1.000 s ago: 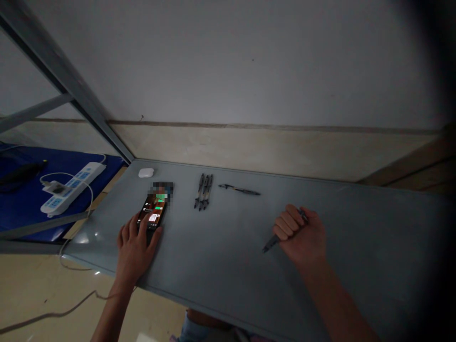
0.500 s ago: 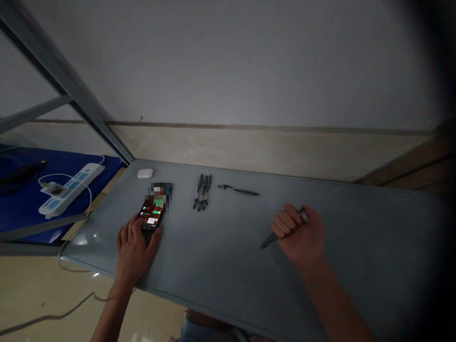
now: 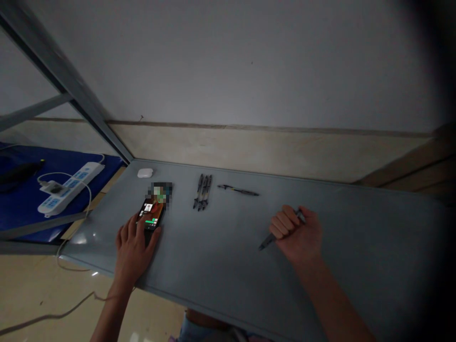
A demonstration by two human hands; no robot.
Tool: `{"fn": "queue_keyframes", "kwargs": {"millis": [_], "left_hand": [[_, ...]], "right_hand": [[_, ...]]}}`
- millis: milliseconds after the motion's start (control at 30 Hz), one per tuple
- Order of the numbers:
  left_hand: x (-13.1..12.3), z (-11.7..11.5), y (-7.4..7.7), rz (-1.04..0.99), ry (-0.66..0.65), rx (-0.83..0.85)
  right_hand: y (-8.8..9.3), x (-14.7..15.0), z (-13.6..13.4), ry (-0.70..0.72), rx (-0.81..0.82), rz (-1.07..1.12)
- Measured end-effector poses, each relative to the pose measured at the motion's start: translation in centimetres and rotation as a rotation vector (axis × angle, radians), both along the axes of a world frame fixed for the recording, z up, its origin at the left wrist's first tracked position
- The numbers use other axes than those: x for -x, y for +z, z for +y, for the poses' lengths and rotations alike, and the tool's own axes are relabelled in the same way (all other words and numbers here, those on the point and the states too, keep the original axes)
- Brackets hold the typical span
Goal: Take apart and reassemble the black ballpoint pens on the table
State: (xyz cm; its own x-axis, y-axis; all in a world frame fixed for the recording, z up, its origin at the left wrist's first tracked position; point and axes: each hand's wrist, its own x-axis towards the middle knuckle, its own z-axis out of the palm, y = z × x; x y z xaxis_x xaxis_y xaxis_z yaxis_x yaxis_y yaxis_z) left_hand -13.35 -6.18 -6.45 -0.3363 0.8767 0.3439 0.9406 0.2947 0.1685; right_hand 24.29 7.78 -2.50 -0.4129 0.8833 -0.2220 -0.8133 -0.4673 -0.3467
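Observation:
My left hand (image 3: 133, 247) lies flat on the grey table (image 3: 221, 256) with its fingers spread, the fingertips touching the near end of a lit smartphone (image 3: 153, 212). My right hand (image 3: 297, 235) is closed in a fist around a dark pen (image 3: 268, 242), whose tip sticks out to the left just above the table top. Three dark pens (image 3: 203, 191) lie side by side further back. A single pen (image 3: 238, 190) lies crosswise to their right.
A small white earbud case (image 3: 145, 173) sits near the table's far left corner. Left of the table, a white power strip (image 3: 69, 186) with a plugged cable rests on a blue surface (image 3: 21, 199). A metal frame beam (image 3: 64, 80) slants down to the corner.
The picture on the phone screen has changed under my left fingers. My right fist with the pen has shifted slightly left. Everything else is as before.

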Motion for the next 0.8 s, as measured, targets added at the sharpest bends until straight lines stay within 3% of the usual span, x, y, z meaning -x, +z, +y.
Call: {"fn": "queue_keyframes", "kwargs": {"millis": [133, 800], "left_hand": [[0.2, -0.03, -0.24, -0.037, -0.017, -0.059], [-0.09, 0.02, 0.28, -0.056, 0.004, -0.047]], "right_hand": [[0.13, 0.21, -0.1, -0.003, 0.004, -0.01], [-0.04, 0.35, -0.33, -0.044, -0.018, 0.011]]}}
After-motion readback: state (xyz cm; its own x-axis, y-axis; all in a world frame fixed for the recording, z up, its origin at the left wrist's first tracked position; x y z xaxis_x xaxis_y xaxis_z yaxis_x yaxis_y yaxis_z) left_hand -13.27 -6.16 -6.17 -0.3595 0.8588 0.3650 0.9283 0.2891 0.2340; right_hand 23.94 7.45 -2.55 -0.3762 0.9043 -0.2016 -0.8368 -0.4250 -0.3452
